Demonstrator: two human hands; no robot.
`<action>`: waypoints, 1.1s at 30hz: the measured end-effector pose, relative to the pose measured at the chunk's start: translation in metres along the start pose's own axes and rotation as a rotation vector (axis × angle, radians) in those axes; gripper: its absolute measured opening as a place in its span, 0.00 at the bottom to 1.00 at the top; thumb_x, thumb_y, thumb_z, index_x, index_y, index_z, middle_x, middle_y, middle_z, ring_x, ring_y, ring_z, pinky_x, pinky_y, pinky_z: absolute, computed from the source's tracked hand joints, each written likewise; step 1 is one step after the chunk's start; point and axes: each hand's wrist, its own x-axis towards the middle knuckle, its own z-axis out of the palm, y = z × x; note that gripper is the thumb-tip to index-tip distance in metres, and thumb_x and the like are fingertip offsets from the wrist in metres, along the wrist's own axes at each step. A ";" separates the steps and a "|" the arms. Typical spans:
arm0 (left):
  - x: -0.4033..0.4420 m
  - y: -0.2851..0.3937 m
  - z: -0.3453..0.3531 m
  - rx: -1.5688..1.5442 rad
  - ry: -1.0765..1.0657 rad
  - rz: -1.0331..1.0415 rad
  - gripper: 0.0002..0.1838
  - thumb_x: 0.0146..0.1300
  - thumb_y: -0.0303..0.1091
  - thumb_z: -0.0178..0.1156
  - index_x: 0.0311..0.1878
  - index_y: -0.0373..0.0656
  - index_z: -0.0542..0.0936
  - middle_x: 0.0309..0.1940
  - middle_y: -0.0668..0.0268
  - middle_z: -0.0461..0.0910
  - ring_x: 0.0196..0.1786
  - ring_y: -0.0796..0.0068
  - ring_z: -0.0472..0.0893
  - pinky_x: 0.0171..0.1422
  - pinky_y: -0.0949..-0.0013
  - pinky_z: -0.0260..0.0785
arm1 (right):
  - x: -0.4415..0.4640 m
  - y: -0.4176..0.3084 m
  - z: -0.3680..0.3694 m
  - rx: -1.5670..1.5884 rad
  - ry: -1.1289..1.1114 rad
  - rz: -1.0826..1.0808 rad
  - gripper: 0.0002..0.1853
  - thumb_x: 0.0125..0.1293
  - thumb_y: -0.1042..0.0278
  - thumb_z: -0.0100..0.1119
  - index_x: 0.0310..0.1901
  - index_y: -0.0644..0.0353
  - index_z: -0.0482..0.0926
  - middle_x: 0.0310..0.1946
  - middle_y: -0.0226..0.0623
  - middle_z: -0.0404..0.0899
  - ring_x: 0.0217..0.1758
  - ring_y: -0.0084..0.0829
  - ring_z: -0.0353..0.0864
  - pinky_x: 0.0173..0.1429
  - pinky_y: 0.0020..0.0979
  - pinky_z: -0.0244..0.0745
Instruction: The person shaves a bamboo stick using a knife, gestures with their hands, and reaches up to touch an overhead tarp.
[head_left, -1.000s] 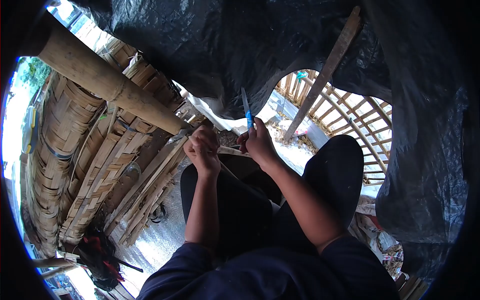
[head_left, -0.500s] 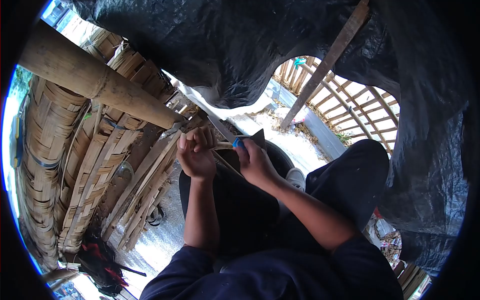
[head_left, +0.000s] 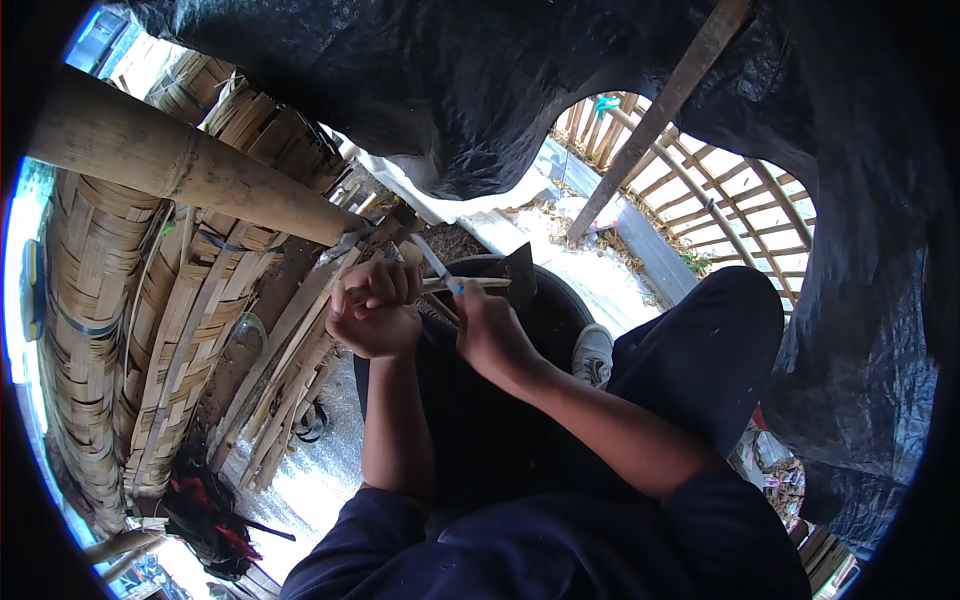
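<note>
My left hand [head_left: 375,312] is closed in a fist around one end of a thin pale bamboo stick [head_left: 488,283], which sticks out to the right above a black round tub [head_left: 570,302]. In my right hand [head_left: 492,332] is a knife with a blue handle, gripped with the fingers wrapped round it. The knife's blade [head_left: 432,258] points up and left, close to the stick; whether the edge touches it I cannot tell. A dark pointed flat piece [head_left: 519,272] stands at the tub, just beyond my right hand.
A thick bamboo pole [head_left: 190,165] slants in from the left above woven bamboo panels [head_left: 100,260]. Split bamboo strips [head_left: 285,400] lie left of my legs. Black plastic sheeting [head_left: 480,90] hangs ahead and right, with a wooden slat [head_left: 660,120] across it.
Both hands have shifted slightly left, my left one more so. The knife's blade is turned differently, and more of the stick shows to the right of my right hand.
</note>
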 end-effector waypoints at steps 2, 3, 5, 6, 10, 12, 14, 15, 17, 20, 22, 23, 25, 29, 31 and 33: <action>0.002 0.000 0.001 0.017 -0.022 0.007 0.30 0.63 0.59 0.44 0.14 0.48 0.54 0.11 0.72 0.51 0.15 0.79 0.50 0.21 0.70 0.43 | 0.003 0.020 0.006 -0.051 -0.040 0.163 0.07 0.70 0.73 0.48 0.36 0.69 0.67 0.19 0.60 0.74 0.31 0.60 0.78 0.29 0.51 0.69; 0.002 0.000 0.002 0.029 0.004 0.007 0.30 0.63 0.59 0.43 0.14 0.48 0.54 0.11 0.72 0.51 0.15 0.79 0.49 0.21 0.70 0.42 | 0.005 0.029 0.006 -0.046 -0.037 0.164 0.07 0.70 0.73 0.48 0.36 0.69 0.67 0.19 0.60 0.74 0.31 0.60 0.78 0.29 0.51 0.69; 0.002 0.000 0.002 0.044 0.029 0.006 0.29 0.63 0.59 0.43 0.14 0.48 0.54 0.11 0.72 0.51 0.15 0.79 0.49 0.21 0.70 0.42 | 0.007 0.050 0.005 -0.163 -0.129 0.256 0.09 0.70 0.71 0.45 0.39 0.70 0.69 0.26 0.64 0.78 0.37 0.60 0.81 0.42 0.53 0.76; 0.002 -0.001 0.002 0.045 0.036 0.002 0.29 0.63 0.59 0.42 0.15 0.49 0.54 0.11 0.73 0.51 0.15 0.79 0.49 0.21 0.70 0.41 | 0.005 0.064 0.007 -0.180 -0.100 0.268 0.09 0.70 0.71 0.47 0.38 0.70 0.71 0.29 0.66 0.77 0.39 0.60 0.80 0.41 0.49 0.75; 0.005 -0.003 0.000 0.049 0.066 0.038 0.27 0.63 0.57 0.41 0.15 0.50 0.53 0.11 0.73 0.51 0.15 0.80 0.48 0.20 0.71 0.41 | 0.007 0.097 0.011 -0.309 -0.227 0.244 0.07 0.68 0.72 0.49 0.38 0.70 0.71 0.28 0.65 0.78 0.38 0.58 0.81 0.40 0.48 0.76; 0.007 -0.005 -0.007 0.023 0.074 0.077 0.26 0.63 0.57 0.41 0.15 0.51 0.53 0.12 0.74 0.51 0.15 0.80 0.48 0.20 0.71 0.41 | 0.009 0.047 0.007 -0.166 -0.156 0.207 0.07 0.68 0.73 0.49 0.38 0.70 0.71 0.28 0.65 0.78 0.37 0.58 0.81 0.40 0.49 0.76; 0.009 -0.006 -0.010 -0.001 0.091 0.110 0.26 0.63 0.56 0.41 0.15 0.51 0.53 0.12 0.74 0.51 0.15 0.80 0.48 0.20 0.71 0.41 | 0.011 0.011 0.004 -0.023 -0.093 0.178 0.06 0.67 0.74 0.50 0.38 0.70 0.71 0.27 0.65 0.77 0.37 0.59 0.81 0.40 0.50 0.77; 0.010 -0.004 -0.008 0.018 0.103 0.102 0.26 0.63 0.57 0.41 0.16 0.51 0.54 0.11 0.74 0.51 0.15 0.80 0.47 0.20 0.71 0.40 | 0.012 -0.002 0.002 -0.022 -0.095 0.177 0.06 0.67 0.75 0.49 0.38 0.70 0.70 0.25 0.64 0.77 0.36 0.59 0.81 0.39 0.51 0.77; 0.009 -0.005 -0.009 0.039 0.118 0.090 0.26 0.63 0.57 0.41 0.16 0.51 0.54 0.11 0.74 0.50 0.15 0.80 0.47 0.20 0.71 0.40 | 0.011 0.009 0.007 -0.019 -0.101 0.181 0.06 0.67 0.75 0.49 0.39 0.70 0.70 0.24 0.64 0.77 0.34 0.60 0.81 0.39 0.52 0.77; 0.012 -0.005 -0.016 0.039 0.162 0.083 0.26 0.63 0.57 0.40 0.16 0.51 0.53 0.11 0.74 0.50 0.15 0.80 0.46 0.20 0.71 0.40 | 0.007 0.095 0.031 -0.188 -0.041 0.238 0.07 0.68 0.73 0.48 0.38 0.71 0.70 0.22 0.63 0.77 0.31 0.59 0.81 0.37 0.51 0.77; 0.014 -0.004 -0.017 0.075 0.180 0.093 0.26 0.65 0.57 0.37 0.17 0.50 0.53 0.12 0.73 0.48 0.16 0.80 0.45 0.21 0.70 0.37 | 0.008 0.122 0.034 -0.320 -0.106 0.197 0.10 0.69 0.72 0.46 0.38 0.73 0.70 0.22 0.62 0.77 0.29 0.58 0.81 0.36 0.51 0.76; 0.016 -0.004 -0.017 0.072 0.177 0.095 0.26 0.65 0.57 0.37 0.17 0.50 0.53 0.12 0.73 0.48 0.16 0.80 0.45 0.21 0.70 0.37 | 0.009 0.122 0.038 -0.323 -0.103 0.196 0.10 0.69 0.72 0.46 0.38 0.73 0.70 0.22 0.62 0.77 0.29 0.58 0.81 0.36 0.51 0.76; 0.018 -0.003 -0.018 0.129 0.380 0.105 0.25 0.65 0.57 0.37 0.18 0.51 0.54 0.12 0.73 0.48 0.17 0.80 0.44 0.21 0.70 0.37 | 0.017 0.080 0.035 -0.154 -0.087 0.138 0.11 0.69 0.71 0.46 0.38 0.75 0.70 0.22 0.63 0.77 0.29 0.58 0.81 0.35 0.51 0.76; 0.020 -0.001 -0.020 0.135 0.438 0.113 0.27 0.67 0.57 0.38 0.17 0.51 0.54 0.11 0.73 0.49 0.16 0.80 0.44 0.22 0.72 0.38 | 0.013 0.008 0.025 -0.024 -0.116 0.091 0.11 0.71 0.70 0.44 0.38 0.73 0.69 0.20 0.62 0.76 0.28 0.58 0.80 0.31 0.50 0.75; 0.022 -0.001 -0.015 0.110 0.377 0.074 0.27 0.67 0.58 0.39 0.17 0.50 0.55 0.11 0.73 0.49 0.16 0.80 0.45 0.22 0.72 0.38 | 0.018 0.013 0.022 -0.081 -0.142 0.165 0.11 0.72 0.69 0.44 0.39 0.72 0.68 0.21 0.62 0.76 0.28 0.59 0.80 0.31 0.50 0.75; 0.023 -0.003 -0.014 0.110 0.337 0.062 0.29 0.67 0.62 0.38 0.18 0.50 0.56 0.12 0.73 0.50 0.17 0.80 0.45 0.22 0.72 0.39 | 0.023 0.064 0.040 -0.122 -0.058 0.242 0.11 0.72 0.67 0.46 0.43 0.69 0.67 0.23 0.63 0.78 0.31 0.61 0.81 0.35 0.53 0.76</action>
